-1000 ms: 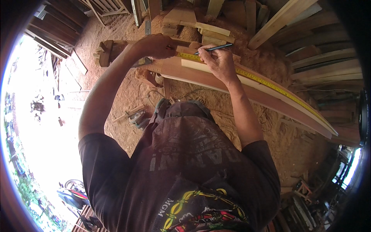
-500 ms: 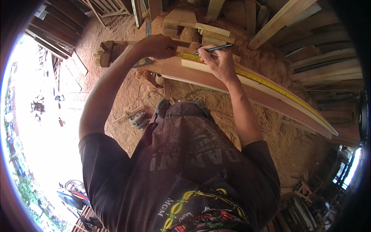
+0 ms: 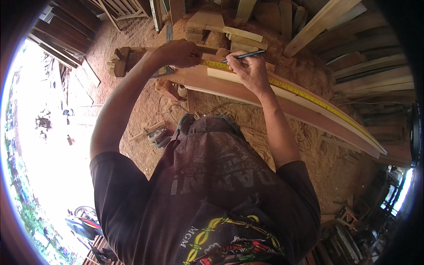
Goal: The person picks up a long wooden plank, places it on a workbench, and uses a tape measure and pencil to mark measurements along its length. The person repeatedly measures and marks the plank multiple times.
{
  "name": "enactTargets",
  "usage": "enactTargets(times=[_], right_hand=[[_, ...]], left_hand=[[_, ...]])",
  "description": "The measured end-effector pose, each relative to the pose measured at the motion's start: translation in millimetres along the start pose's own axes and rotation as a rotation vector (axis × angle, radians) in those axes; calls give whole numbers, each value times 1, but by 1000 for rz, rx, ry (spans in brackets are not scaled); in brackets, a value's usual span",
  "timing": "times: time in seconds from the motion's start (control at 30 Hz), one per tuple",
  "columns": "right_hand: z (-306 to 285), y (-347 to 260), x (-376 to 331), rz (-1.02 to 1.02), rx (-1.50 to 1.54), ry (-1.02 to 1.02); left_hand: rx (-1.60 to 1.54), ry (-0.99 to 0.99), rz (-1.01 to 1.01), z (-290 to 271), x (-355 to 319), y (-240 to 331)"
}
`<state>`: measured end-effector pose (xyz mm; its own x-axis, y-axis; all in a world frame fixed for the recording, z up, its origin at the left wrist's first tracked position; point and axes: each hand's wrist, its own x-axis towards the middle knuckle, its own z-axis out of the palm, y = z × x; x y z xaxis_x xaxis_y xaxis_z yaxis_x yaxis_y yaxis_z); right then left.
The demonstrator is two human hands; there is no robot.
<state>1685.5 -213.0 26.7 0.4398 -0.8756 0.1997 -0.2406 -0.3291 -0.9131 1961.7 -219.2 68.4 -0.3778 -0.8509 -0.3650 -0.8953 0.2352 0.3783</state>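
Note:
A yellow tape measure lies stretched along a pale wooden strip, its far end toward the board's right tip. My left hand closes round the tape's near end; the case is mostly hidden, with a small dark and red part peeking out. Between the fingers of my right hand is a slim dark pen, tilted, its point down by the tape's edge. Beneath the strip runs a wider reddish board. A metal square shows behind my left hand, partly covered by it.
A wooden bench end stands left of my left hand. Beyond the boards sit stacked wood blocks. Long planks lean at the right. On the sawdust-covered floor rests a power tool near my feet, with a cable.

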Motion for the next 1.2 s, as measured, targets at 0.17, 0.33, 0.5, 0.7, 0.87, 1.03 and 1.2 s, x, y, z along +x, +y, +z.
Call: enactTargets(times=[0.17, 0.33, 0.5, 0.7, 0.87, 1.03, 1.2], right_hand=[[0, 2, 1, -32, -20, 3], [0, 1, 1, 0, -25, -9], [0, -1, 1, 0, -20, -4], [-1, -2, 1, 10, -35, -14], [-1, -2, 2, 25, -34, -15], [0, -1, 1, 22, -7, -7], [1, 1, 0, 105, 173, 46]], left_hand=[[12, -10, -7, -2, -1, 2], [10, -1, -3, 0, 0, 1], [21, 3, 3, 2, 1, -2], [43, -14, 1, -1, 0, 1], [39, -24, 7, -2, -1, 1], [22, -8, 5, 1, 0, 0], [24, -57, -8, 1, 2, -2]])
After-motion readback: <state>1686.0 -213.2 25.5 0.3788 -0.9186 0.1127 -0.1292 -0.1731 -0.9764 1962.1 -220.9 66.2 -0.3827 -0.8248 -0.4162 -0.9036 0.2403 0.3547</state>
